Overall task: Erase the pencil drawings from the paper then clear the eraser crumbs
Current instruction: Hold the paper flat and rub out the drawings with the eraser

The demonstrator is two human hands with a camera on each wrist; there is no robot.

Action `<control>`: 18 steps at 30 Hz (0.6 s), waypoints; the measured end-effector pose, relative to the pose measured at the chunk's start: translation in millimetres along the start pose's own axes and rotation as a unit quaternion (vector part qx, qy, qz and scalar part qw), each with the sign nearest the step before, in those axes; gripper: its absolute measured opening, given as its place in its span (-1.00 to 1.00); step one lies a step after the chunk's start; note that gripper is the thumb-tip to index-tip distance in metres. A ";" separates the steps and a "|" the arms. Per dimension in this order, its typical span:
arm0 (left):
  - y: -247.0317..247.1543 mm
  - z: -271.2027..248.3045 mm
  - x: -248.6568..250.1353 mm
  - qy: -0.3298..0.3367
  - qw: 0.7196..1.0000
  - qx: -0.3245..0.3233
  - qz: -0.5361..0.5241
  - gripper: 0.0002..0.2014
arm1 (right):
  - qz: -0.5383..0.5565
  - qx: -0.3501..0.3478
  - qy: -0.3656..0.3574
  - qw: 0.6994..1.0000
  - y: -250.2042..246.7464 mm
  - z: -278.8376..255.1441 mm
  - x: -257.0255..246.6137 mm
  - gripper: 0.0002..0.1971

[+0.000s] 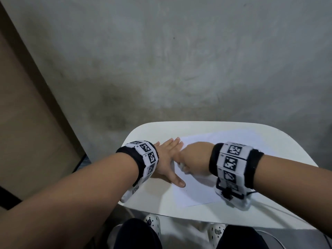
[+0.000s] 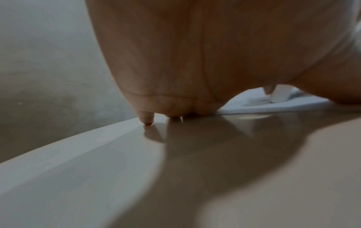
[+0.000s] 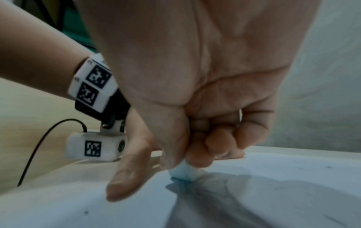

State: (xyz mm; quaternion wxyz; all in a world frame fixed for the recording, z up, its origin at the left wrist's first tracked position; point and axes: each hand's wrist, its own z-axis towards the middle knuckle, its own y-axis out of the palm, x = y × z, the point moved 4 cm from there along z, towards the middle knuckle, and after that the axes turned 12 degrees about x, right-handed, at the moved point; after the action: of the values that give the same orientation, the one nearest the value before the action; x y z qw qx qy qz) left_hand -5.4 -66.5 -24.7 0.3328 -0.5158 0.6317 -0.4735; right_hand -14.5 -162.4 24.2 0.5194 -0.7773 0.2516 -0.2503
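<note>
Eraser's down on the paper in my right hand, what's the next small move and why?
Probably rub the eraser on across the paper: the right hand pinches it tip-down on the sheet, the left hand lies flat pinning the paper's edge, and dark specks show nearby.

Both forearms are bare, and each wrist carries a black strap [image 1: 255, 168] ringed with white blocks printed with black square-patterned markers [image 1: 231, 163]. A small white camera housing [image 3: 95, 148] hangs under the left wristband on a black bracket, bears its own marker and has a thin black cable [image 3: 39, 143] running from it. Dark trousers [image 1: 142, 234] and white perforated clogs [image 1: 153, 222] with small charms show below.
</note>
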 end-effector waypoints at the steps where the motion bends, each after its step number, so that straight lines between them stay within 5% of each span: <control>1: 2.2 1.6 -1.6 -0.003 1.000 -0.003 0.005 0.30 | 0.002 -0.007 -0.003 1.000 0.3 -1.7 -1.3 -0.85; 5: -5.3 -6.7 4.8 -0.016 1.000 -0.009 -0.007 0.22 | -0.080 -0.033 0.022 0.996 -10.0 11.3 -1.6 -0.52; 9: -5.5 -6.2 3.1 -0.007 1.000 -0.007 0.004 0.24 | -0.017 0.007 0.015 1.000 -6.4 6.5 1.4 -0.93; 15: 0.5 0.5 -0.2 0.006 1.000 0.001 0.014 0.30 | -0.057 -0.035 0.025 0.997 -1.5 -0.8 2.8 -0.80; 18: -3.3 -1.6 1.2 -0.008 1.000 -0.008 -0.010 0.27 | -0.023 0.069 0.011 0.997 -13.1 7.5 3.3 -0.91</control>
State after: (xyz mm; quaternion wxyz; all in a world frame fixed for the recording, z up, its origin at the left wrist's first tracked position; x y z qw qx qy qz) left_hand -6.0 -67.3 -21.1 0.3289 -0.5291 0.6273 -0.4674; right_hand -5.4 -155.1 34.3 0.5632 -0.7424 0.2215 -0.2875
